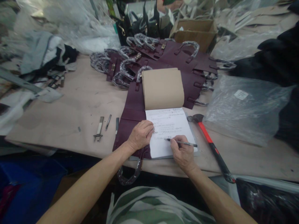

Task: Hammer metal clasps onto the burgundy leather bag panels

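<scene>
An open notebook lies at the table's front edge, its tan cover folded back and handwriting on its white page. My right hand is closed around a dark pen, whose tip is at the page near the lowest written line. Resting on the page's left edge is my left hand, fingers together and loosely bent, lying on the paper. Under the notebook's left side spreads a maroon bag, with a plastic-wrapped handle hanging over the table edge.
A hammer with a red and black handle lies to the right, beside a clear plastic bag. Small metal tools lie left. Behind are several maroon bags with wrapped handles and a cardboard box.
</scene>
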A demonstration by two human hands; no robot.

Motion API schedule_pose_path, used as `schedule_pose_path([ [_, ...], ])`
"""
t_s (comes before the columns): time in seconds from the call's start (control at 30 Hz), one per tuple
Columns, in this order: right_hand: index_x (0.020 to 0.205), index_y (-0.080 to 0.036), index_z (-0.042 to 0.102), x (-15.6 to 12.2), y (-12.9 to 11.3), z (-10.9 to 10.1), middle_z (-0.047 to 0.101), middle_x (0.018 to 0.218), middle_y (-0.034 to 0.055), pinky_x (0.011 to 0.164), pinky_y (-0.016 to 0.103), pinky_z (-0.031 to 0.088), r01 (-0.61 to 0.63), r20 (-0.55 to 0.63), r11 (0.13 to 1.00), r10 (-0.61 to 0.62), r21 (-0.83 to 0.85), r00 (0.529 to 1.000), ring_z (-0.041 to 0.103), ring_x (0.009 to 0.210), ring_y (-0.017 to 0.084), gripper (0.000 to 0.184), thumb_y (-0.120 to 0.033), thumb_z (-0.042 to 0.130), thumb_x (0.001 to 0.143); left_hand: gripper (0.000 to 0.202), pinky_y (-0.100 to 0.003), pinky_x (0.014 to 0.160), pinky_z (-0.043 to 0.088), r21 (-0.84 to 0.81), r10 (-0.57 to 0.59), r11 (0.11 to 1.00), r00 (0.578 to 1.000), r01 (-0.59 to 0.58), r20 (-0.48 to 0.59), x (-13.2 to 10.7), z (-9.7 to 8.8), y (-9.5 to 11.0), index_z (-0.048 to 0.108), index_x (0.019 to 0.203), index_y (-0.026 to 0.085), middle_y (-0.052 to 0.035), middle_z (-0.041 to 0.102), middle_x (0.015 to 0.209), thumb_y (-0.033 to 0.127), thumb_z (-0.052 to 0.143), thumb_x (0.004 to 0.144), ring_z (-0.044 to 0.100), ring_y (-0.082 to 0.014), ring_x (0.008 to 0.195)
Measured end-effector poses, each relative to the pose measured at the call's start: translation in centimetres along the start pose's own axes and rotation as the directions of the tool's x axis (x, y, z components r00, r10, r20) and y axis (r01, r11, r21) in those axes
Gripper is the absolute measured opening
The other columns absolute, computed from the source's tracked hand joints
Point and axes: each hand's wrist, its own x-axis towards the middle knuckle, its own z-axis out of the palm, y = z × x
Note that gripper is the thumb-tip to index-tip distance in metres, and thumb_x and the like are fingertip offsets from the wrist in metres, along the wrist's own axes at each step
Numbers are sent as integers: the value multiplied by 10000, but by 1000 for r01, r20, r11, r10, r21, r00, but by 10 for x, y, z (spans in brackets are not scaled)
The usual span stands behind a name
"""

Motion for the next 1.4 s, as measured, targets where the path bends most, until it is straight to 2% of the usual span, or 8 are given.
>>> schedule_pose_path([
  [0.43, 744, -222, 541, 1, -3, -1, 518, 572, -39, 500, 264, 367, -42, -15, 999, 42, -6, 999, 466, 488, 123, 170, -316, 541, 886, 107, -408, 893, 543, -4, -4, 1000, 1000, 4, 1, 0, 0, 0, 645, 945, 160, -101, 677, 1044, 139, 543, 922, 611, -240, 1021],
  [0.63, 735, -215, 550, -1, 1, -1, 522, 573, -35, 515, 267, 386, -139, -42, 987, 143, 85, 989, 488, 506, 129, 190, -341, 554, 877, 121, -415, 902, 542, -10, -11, 1000, 1000, 11, 3, -1, 1, 0, 648, 968, 166, -101, 677, 1052, 145, 537, 926, 612, -240, 1028],
  [0.73, 735, -206, 551, 0, 4, -2, 514, 531, -42, 495, 263, 398, -296, -25, 929, 309, 221, 951, 492, 477, 130, 239, -396, 570, 878, 123, -419, 902, 545, -13, -9, 1000, 1000, 9, -4, -2, 3, 0, 651, 980, 158, -106, 680, 1052, 145, 543, 924, 614, -243, 1028],
  [0.83, 734, -202, 531, 6, 5, -2, 501, 488, -57, 429, 248, 374, -445, 28, 808, 472, 386, 881, 466, 410, 121, 282, -449, 607, 849, 117, -418, 905, 551, -63, -12, 998, 999, 10, -33, 0, 2, -2, 660, 970, 152, -107, 691, 1036, 146, 552, 925, 625, -239, 1023],
  [0.93, 727, -192, 530, 15, 1, -4, 523, 519, -55, 401, 235, 372, -470, 18, 708, 544, 527, 839, 465, 391, 107, 313, -465, 662, 806, 105, -385, 872, 568, -165, -70, 984, 997, 63, -36, 9, -9, -1, 676, 960, 160, -88, 708, 982, 158, 577, 923, 658, -215, 954],
  [1.03, 709, -180, 550, 24, -10, -11, 534, 549, -45, 403, 230, 389, -418, -7, 693, 521, 588, 854, 479, 399, 99, 325, -463, 690, 788, 103, -344, 860, 573, -246, -141, 961, 990, 129, -30, 23, -29, 10, 694, 961, 182, -63, 713, 967, 176, 600, 920, 678, -189, 924],
  [1.17, 729, -175, 568, 29, -34, -24, 565, 581, -28, 419, 226, 412, -351, -18, 697, 463, 625, 886, 515, 428, 104, 297, -436, 682, 813, 109, -310, 851, 581, -299, -167, 944, 984, 142, -62, 29, -52, 39, 712, 980, 199, -55, 719, 975, 206, 618, 925, 692, -175, 925],
  [1.4, 779, -185, 579, 25, -78, -39, 565, 559, -38, 436, 213, 422, -245, -30, 730, 342, 638, 939, 524, 446, 104, 215, -375, 660, 838, 96, -271, 777, 581, -368, -215, 917, 967, 151, -139, 16, -58, 82, 707, 988, 187, -42, 734, 922, 204, 640, 923, 696, -156, 833],
])
